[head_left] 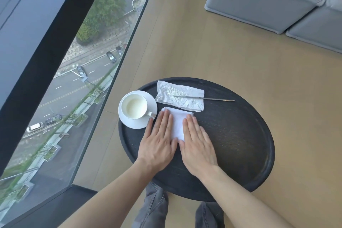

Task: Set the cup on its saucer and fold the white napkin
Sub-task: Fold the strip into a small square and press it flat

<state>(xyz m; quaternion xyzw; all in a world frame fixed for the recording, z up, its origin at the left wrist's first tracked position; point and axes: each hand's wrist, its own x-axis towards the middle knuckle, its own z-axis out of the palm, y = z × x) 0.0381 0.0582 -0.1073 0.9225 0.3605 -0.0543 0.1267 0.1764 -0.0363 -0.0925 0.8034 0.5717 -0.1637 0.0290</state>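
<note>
Both hands lie flat, palms down and fingers extended, grasping nothing: left hand (158,141) and right hand (197,146) press side by side on the folded white napkin (178,123) on the round black table (240,135). The cup (134,106) sits on its saucer (137,109), just left of the napkin.

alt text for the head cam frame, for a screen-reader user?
Both hands, left hand and right hand, press flat on a folded white napkin on a round dark table. A white cup of pale liquid sits on its saucer to the left; behind lie a crumpled wrapper and thin metal stick.
</note>
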